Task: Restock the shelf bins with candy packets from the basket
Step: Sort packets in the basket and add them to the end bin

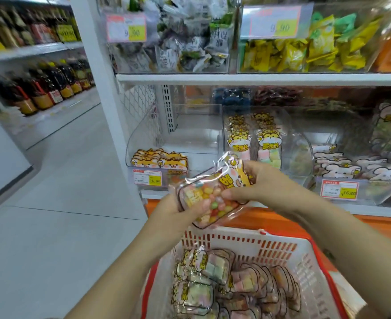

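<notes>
One candy packet [213,196], possibly with a second tucked behind it, sits at the centre of the frame, clear of the basket and in front of the lower shelf. It is transparent, filled with small multicoloured sweets, and its cartoon-cat header tilts up to the right. Both hands have hold of it: the left hand [178,212] cups the lower end with its thumb pressed on the front, and the right hand [259,183] grips the header end, thumb laid across the face and fingers curled behind.

Just below, the white basket [247,239] with its red rim holds many more packets, mostly of pastel squares.

The step in hand looks like the carry from basket to shelf. Left of centre, the left bin [141,137] has only a short row of cat-headed packets [160,160] at its front, and these seem to match the held one. The middle bin [301,143], right of centre, stands pastel packets upright, so it seems the wrong home.

The next move probably calls for turning the packet header-up, lifting it over the left bin's clear front lip, and setting it behind the row there.
</notes>
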A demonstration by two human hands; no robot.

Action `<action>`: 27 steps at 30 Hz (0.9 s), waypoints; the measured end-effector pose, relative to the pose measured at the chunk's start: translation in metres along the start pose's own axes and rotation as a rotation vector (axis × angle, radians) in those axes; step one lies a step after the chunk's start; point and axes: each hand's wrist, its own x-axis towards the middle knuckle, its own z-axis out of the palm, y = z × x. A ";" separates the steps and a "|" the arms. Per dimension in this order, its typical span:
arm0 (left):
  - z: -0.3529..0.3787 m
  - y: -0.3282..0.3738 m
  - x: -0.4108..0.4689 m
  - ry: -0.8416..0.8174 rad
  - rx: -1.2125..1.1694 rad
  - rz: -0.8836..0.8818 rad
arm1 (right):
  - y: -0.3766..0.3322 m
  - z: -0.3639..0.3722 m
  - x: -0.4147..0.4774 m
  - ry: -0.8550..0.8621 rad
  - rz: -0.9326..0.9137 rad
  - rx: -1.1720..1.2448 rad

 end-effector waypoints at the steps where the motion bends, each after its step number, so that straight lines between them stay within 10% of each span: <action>1: -0.008 0.005 0.006 0.011 0.068 0.018 | -0.010 0.000 0.005 0.009 -0.025 -0.040; 8: -0.069 -0.006 0.060 0.392 0.843 0.291 | -0.060 -0.005 0.054 0.342 -0.380 -0.821; 13: -0.082 -0.019 0.083 0.250 1.334 0.254 | -0.071 -0.001 0.090 0.212 -0.280 -1.266; 27: -0.076 -0.030 0.110 0.149 1.450 0.185 | -0.100 0.000 0.115 0.056 -0.175 -1.328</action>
